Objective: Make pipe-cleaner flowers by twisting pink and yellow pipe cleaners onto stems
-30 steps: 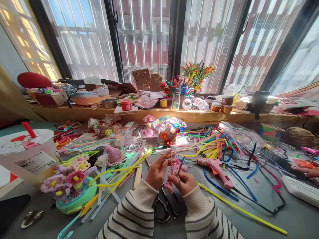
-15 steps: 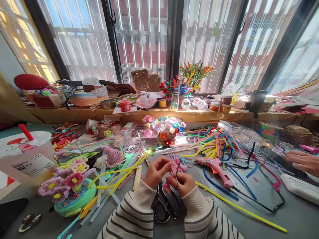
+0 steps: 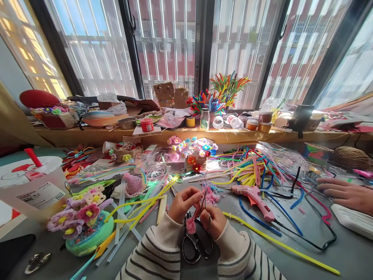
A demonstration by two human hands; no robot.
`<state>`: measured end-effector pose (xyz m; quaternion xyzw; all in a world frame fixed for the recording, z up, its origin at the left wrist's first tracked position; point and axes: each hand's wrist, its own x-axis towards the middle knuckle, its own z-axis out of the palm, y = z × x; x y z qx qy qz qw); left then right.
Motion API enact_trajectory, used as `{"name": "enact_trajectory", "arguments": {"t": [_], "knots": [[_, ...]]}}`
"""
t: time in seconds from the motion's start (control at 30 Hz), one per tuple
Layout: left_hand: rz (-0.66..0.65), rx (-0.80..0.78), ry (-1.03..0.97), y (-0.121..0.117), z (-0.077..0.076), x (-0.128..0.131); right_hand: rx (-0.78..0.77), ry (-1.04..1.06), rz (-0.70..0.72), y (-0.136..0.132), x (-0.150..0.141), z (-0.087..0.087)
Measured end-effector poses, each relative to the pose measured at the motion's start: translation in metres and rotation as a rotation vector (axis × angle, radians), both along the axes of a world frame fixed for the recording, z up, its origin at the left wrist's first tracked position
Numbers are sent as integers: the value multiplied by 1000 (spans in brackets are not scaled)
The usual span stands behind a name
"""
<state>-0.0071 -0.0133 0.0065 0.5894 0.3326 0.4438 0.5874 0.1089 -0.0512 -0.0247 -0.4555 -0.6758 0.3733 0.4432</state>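
My left hand (image 3: 184, 203) pinches a pink fuzzy pipe-cleaner piece (image 3: 190, 225), whose lower end hangs below the fingers. Close beside it, my right hand (image 3: 215, 221) is closed around small scissors (image 3: 205, 196) with thin blades pointing up, right by the pink strand. Whether the blades touch it I cannot tell. Under both hands lie larger black-handled scissors (image 3: 192, 251), their blades partly hidden. Just beyond the fingers is a heap of pink fuzzy trimmings (image 3: 212, 196).
A pink glue gun (image 3: 255, 198) with a black cord lies to the right, near another person's hand (image 3: 345, 194). Loose pipe cleaners (image 3: 249, 171) spread behind it. On the left stand a flower-topped green piece (image 3: 90, 233) and a drink cup (image 3: 40, 194).
My right hand has shifted slightly down, and the pink piece now hangs farther left, below my left fingers. The other person's hand has moved left and spread out.
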Motion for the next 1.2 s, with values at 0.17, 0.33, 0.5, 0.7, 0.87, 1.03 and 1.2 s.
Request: {"name": "enact_trajectory", "arguments": {"t": [0.17, 0.33, 0.5, 0.7, 0.87, 1.03, 1.2], "knots": [[-64, 15, 19, 2, -5, -2, 45, -73, 6, 1, 1, -3], [-100, 4, 27, 3, -7, -2, 43, -137, -49, 0, 2, -3], [-99, -15, -4, 6, -11, -3, 48, -137, -102, 0, 2, -2], [-70, -21, -6, 7, -13, -3, 42, -120, -161, 0, 2, -1], [-79, -23, -27, 5, -10, -1, 17, -51, -182, 1, 3, -2], [-76, -32, -38, 4, -7, -1, 6, -26, -163, 0, 3, -3], [-95, -58, -53, 3, -7, 0, 25, -56, -146, 0, 1, -3]]}}
